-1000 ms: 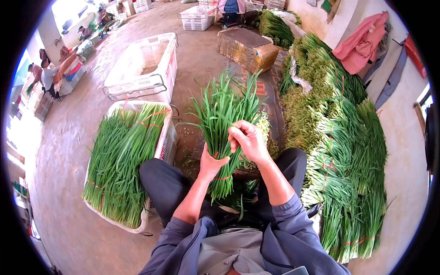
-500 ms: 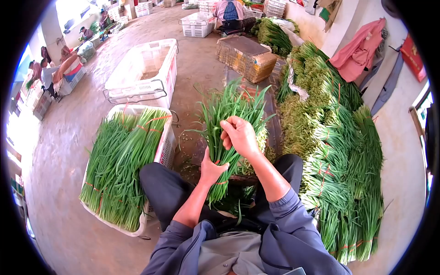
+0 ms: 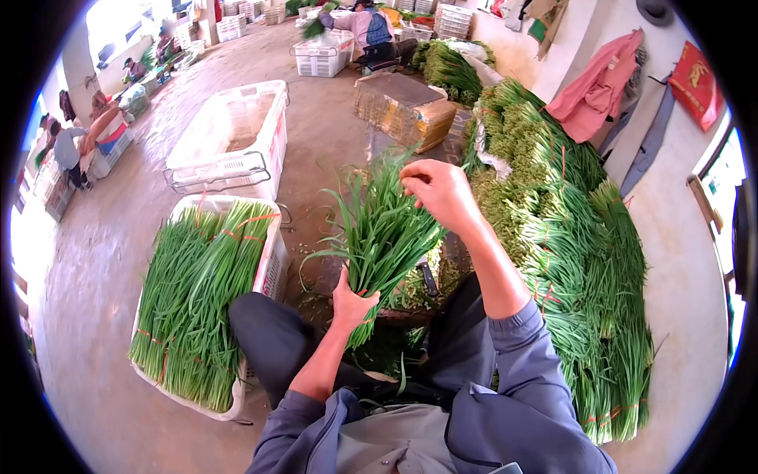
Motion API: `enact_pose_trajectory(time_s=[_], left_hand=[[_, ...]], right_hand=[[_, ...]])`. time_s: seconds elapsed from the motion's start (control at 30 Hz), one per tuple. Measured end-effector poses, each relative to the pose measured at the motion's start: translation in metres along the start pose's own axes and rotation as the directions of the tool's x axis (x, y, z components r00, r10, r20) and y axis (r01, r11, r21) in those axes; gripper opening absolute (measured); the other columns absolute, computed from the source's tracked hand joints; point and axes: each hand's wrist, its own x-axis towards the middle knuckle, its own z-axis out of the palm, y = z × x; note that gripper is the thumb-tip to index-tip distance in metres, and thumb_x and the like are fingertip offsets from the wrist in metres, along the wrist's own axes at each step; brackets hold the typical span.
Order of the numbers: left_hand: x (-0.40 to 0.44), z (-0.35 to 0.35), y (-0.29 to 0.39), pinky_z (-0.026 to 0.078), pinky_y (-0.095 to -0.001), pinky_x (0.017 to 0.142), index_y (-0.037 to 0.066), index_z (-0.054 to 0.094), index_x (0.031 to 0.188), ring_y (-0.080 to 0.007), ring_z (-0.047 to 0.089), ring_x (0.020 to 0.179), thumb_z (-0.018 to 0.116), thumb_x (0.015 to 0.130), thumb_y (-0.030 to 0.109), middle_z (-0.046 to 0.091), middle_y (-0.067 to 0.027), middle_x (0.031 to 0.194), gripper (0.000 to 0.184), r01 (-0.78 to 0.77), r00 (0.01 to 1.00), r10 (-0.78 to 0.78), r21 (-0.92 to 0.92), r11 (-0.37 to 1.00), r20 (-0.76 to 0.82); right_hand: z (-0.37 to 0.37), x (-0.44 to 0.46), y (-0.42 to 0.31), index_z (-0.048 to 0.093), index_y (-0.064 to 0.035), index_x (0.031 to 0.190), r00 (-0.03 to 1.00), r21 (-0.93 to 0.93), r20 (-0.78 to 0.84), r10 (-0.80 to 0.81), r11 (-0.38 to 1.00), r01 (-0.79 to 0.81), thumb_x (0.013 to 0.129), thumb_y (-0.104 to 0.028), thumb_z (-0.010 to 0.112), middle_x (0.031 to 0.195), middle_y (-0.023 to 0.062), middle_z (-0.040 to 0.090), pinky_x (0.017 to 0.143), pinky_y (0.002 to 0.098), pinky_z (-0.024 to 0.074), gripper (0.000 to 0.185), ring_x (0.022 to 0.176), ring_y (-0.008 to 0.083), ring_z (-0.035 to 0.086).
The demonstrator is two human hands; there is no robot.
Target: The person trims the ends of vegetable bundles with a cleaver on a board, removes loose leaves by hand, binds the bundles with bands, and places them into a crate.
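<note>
My left hand (image 3: 352,305) is wrapped round the lower stems of a bunch of garlic chives (image 3: 387,229), which stands upright over my lap with its leaf tips fanning out at the top. An orange-red band shows near its base. My right hand (image 3: 444,191) is raised beside the upper right of the leaves, its fingers curled into a pinch; whatever lies between them is too small to make out. Below it, a dark-handled knife (image 3: 429,278) lies among cut scraps on the low work surface.
At my left stands a white crate (image 3: 268,265) packed with banded chives; beyond it is another white crate (image 3: 229,126). A long heap of chive bundles (image 3: 576,276) runs along my right. Ahead sits a taped box (image 3: 403,107). Another person (image 3: 371,31) works farther back.
My right hand has moved up and to the right, away from the middle of the leaves. The bunch leans a little more leftward, still in my left hand, and the knife has come into sight.
</note>
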Motion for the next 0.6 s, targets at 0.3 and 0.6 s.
enact_pose_trajectory(time_s=[0.3,0.6], left_hand=[[-0.006,0.001,0.007,0.057,-0.0339,0.091,0.003,0.045,0.145,-0.0186,0.071,0.101,0.081,0.070,0.000,0.071,-0.0118,0.116,0.083,-0.070,0.996,0.063,0.120,0.990,0.065],[-0.004,-0.002,0.003,0.056,-0.0354,0.092,0.002,0.046,0.144,-0.0220,0.072,0.103,0.081,0.070,0.005,0.072,-0.0148,0.116,0.081,-0.010,0.998,-0.001,0.195,0.981,0.056]], right_hand=[[0.016,0.006,0.033,0.076,0.0001,0.100,0.990,-0.258,0.142,-0.024,0.964,0.060,0.083,-0.018,0.072,0.089,0.0181,0.075,0.081,0.0394,0.0570,0.026,0.081,0.0318,0.073],[-0.008,0.002,0.037,0.068,-0.0012,0.089,0.989,0.591,-0.028,0.148,0.800,-0.103,0.099,-0.017,0.067,0.077,0.0049,0.069,0.053,0.0225,0.0522,0.019,0.065,0.0094,0.066]])
